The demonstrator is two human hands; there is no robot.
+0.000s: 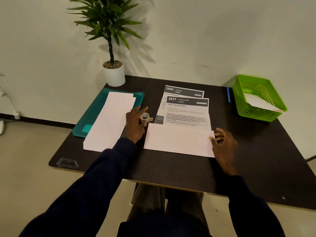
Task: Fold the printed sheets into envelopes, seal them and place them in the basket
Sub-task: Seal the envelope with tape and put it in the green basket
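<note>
Right grip (222, 140) pinches the folded sheet (177, 139) at its right edge.

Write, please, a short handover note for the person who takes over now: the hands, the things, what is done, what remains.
Left hand: open, fingers at the tape roll.
Right hand: thumb on the right edge of sheet 2637; grip unclear.
Done: sheet 2637 has its lower part folded up; sheet 2666 lies under it. Basket holds one white packet.
To do: finish folding, tape, basket; then 2666.
</note>
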